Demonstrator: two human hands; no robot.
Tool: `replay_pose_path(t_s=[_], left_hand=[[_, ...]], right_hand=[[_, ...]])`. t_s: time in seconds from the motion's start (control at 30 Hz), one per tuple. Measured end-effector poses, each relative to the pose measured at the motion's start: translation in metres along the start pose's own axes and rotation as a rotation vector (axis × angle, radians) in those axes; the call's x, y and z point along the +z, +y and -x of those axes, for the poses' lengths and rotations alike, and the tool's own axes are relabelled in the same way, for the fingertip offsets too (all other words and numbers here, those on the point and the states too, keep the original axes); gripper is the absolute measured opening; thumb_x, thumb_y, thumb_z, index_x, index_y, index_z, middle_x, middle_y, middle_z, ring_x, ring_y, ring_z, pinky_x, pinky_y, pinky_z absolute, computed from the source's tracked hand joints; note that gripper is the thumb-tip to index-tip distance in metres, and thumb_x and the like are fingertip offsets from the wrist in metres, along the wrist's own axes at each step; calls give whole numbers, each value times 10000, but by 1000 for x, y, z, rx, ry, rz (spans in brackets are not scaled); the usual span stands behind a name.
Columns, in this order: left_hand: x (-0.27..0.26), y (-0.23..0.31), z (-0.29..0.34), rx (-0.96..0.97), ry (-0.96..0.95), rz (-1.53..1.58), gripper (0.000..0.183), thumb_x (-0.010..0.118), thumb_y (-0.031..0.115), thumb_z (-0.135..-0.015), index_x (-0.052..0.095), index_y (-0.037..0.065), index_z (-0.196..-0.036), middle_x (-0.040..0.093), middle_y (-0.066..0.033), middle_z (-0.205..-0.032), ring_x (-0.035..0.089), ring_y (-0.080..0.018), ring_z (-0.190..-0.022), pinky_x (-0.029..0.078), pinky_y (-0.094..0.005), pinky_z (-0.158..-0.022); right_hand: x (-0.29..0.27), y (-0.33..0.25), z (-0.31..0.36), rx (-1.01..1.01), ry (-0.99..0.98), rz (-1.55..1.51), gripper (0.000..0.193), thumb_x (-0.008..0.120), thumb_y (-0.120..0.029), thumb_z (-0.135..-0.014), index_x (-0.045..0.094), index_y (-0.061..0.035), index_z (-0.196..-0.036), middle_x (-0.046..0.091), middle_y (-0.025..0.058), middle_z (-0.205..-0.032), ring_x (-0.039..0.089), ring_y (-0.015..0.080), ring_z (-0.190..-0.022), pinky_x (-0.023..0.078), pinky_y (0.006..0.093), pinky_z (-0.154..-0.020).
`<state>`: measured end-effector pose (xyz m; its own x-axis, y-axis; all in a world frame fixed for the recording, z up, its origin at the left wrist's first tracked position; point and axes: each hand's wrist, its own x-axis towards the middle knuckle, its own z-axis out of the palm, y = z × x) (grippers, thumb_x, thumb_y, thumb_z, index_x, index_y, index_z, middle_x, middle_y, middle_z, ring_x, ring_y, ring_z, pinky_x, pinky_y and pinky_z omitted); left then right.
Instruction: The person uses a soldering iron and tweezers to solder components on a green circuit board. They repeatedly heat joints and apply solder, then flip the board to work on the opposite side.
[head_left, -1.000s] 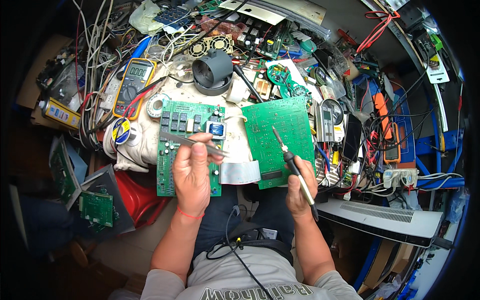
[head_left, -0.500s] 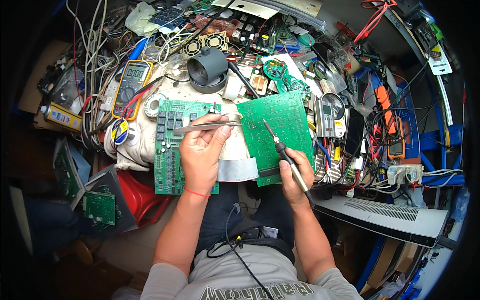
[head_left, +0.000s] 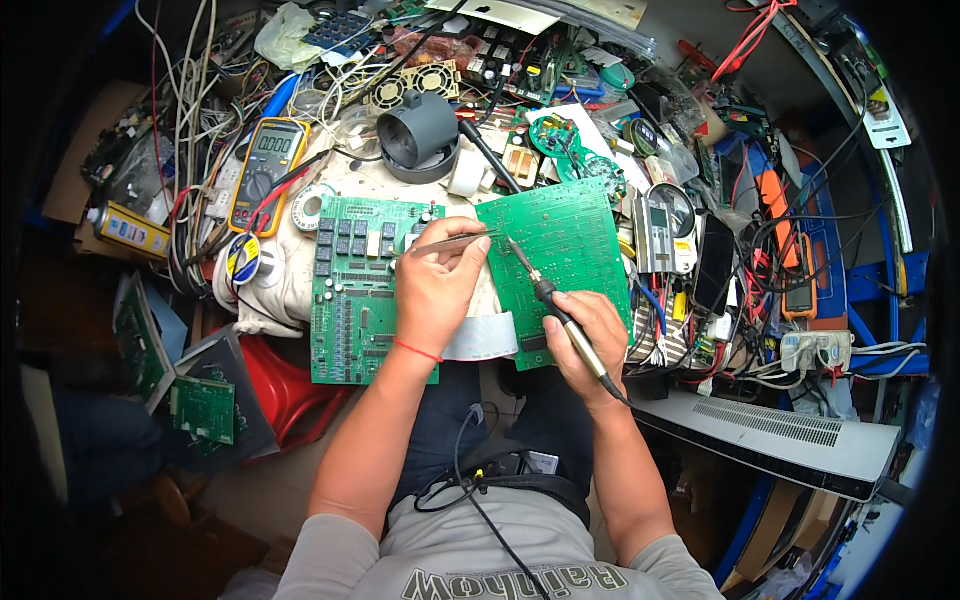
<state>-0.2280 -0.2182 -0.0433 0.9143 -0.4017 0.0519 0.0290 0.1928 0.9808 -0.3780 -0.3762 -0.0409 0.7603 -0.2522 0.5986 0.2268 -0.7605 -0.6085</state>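
Observation:
My left hand [head_left: 440, 275] is closed on metal tweezers [head_left: 455, 242], their tips at the left edge of a bare-sided green circuit board [head_left: 575, 235]. In my right hand [head_left: 590, 340] is a soldering iron [head_left: 562, 315], gripped like a pen. Its tip is over that board's upper left part, close to the tweezers' tips; whether it touches cannot be told. A second green board [head_left: 345, 330], with black relays and many components, lies on the left, partly behind my left hand. A grey flat ribbon cable [head_left: 482, 338] spans the gap between both boards.
A yellow multimeter [head_left: 266, 175] and a solder reel [head_left: 312, 207] lie left of the boards. Behind them stands a grey round holder [head_left: 418, 140]. Loose cables, boards and an orange meter [head_left: 799, 280] crowd the right side, above a white slatted panel [head_left: 770, 430].
My left hand has moved right, bringing the tweezers' tips further onto the right board. The soldering iron's tip has shifted slightly left, nearer to them.

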Motion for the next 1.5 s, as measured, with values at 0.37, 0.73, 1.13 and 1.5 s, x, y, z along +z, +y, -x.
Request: replay_pose_path(t_s=[0.37,0.73,1.13,1.5], left_hand=[[0,0,3,214,50,-300,173,733,-41,-925,733,-6,-1095,779,-117,-1077,774,-193,-949,654,-326,-824],[0,-1,3,202,11,-335,173,740,-40,-916,740,-6,-1086,784,-114,-1065,779,-188,-938,653,-318,-815],[2,0,2,184,11,-315,168,746,-35,-918,743,-5,-1083,786,-118,-1062,780,-186,-939,654,-315,-810],[1,0,2,180,7,-325,169,747,-36,-919,743,-5,-1085,787,-116,-1059,779,-181,-934,650,-307,-806]], right_hand=[[1,4,4,-9,-9,16,352,807,16,-765,741,-10,-1110,738,159,-991,719,333,-883,587,402,-795],[2,4,2,-2,-22,17,365,813,22,-754,745,-15,-1110,739,160,-994,721,338,-886,591,402,-795],[1,4,1,-1,-31,28,362,811,24,-755,750,-17,-1109,741,166,-998,724,337,-882,593,400,-792],[1,5,3,3,-34,32,364,810,23,-752,753,-21,-1109,736,161,-994,719,329,-879,588,399,-782]])
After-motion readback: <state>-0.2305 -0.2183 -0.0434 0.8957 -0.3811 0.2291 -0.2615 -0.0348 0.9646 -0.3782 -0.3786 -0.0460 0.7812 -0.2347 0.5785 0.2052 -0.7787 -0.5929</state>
